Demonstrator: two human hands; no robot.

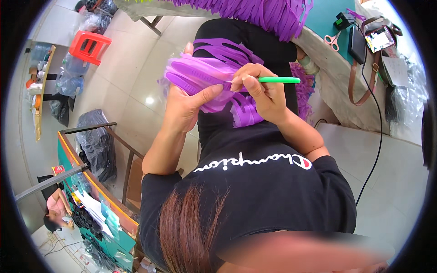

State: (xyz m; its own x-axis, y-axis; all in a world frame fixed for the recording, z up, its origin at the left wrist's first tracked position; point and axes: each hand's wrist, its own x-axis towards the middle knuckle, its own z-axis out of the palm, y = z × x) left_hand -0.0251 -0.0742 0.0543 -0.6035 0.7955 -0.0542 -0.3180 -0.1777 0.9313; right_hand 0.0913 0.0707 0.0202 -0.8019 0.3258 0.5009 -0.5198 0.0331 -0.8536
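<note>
My left hand [181,105] is closed around a bunch of purple slotted strips [182,83], its thumb pressed on top. Pale, see-through purple film [169,63] is bunched with them. Pinched in my right hand [266,93] is a slim tool with a green handle [281,80]. Its thin metal tip meets the strips beside my left thumb; the exact shape of the tip is too small to tell. More purple strips [248,113] hang below my hands, and others [223,46] lie across my dark-trousered leg.
A teal-topped table [321,19] ahead bears a heap of purple strips [273,16], scissors [332,42] and a black device [358,44]. A black cable [380,116] hangs down at the right. A red stool [89,48] stands far left; another person [57,204] sits beyond a workbench.
</note>
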